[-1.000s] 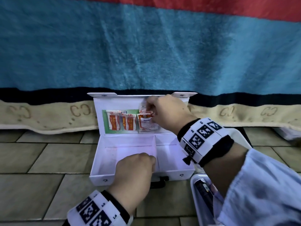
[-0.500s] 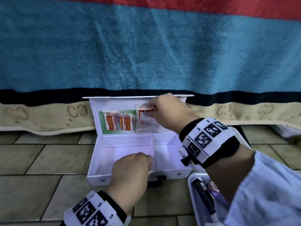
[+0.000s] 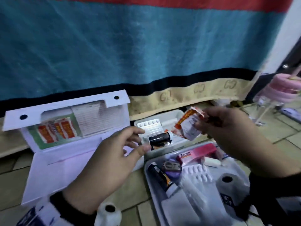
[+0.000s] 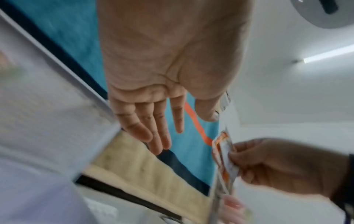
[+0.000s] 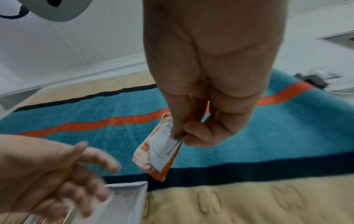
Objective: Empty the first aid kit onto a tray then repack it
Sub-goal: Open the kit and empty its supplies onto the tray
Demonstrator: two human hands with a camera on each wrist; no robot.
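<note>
- So since half a second ago the right hand (image 3: 228, 131) has pulled an orange-and-white sachet (image 3: 188, 126) out of the lid pocket and swung it right; the left hand (image 3: 110, 160) let go of the box.
- Near, at 5 o'clock: grey plastic tray (image 3: 150, 175) with a tube, blister strips and a tape roll.
- Middle: right thumb and fingers pinch the crinkly sachet above the tray, probably about to drop it. Left hand hovers, fingers loose, holding nothing.
- Far, at 10 o'clock: the white first aid kit (image 3: 48, 173) lies open, more sachets tucked in its lid.
</note>
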